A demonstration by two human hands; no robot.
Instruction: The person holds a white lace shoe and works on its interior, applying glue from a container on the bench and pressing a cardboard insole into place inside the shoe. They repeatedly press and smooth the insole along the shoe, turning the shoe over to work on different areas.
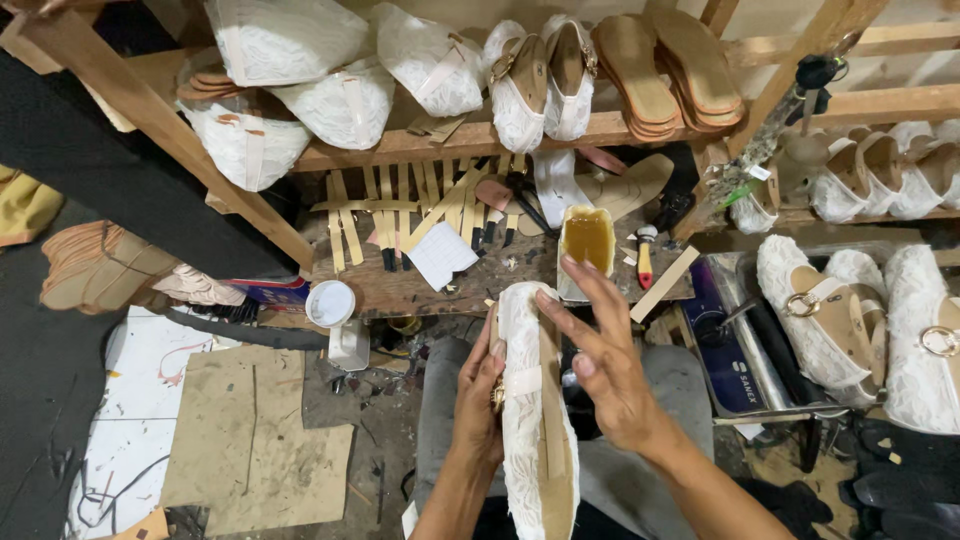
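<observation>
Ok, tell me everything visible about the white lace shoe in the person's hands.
The white lace shoe is a wedge sandal, its side wrapped in white lace, with a tan insole, a pale strap across the middle and a small gold buckle. It lies lengthwise above the lap, toe away. The left hand grips its left side; the right hand has fingers pressing near the toe.

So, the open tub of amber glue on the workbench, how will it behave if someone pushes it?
The glue tub would probably slide rather than roll, since it sits flat on the workbench. Its thin, bent walls look soft, so squeezing may deform it. It is open and nearly full, so a hard push could likely spill the glue.
</observation>
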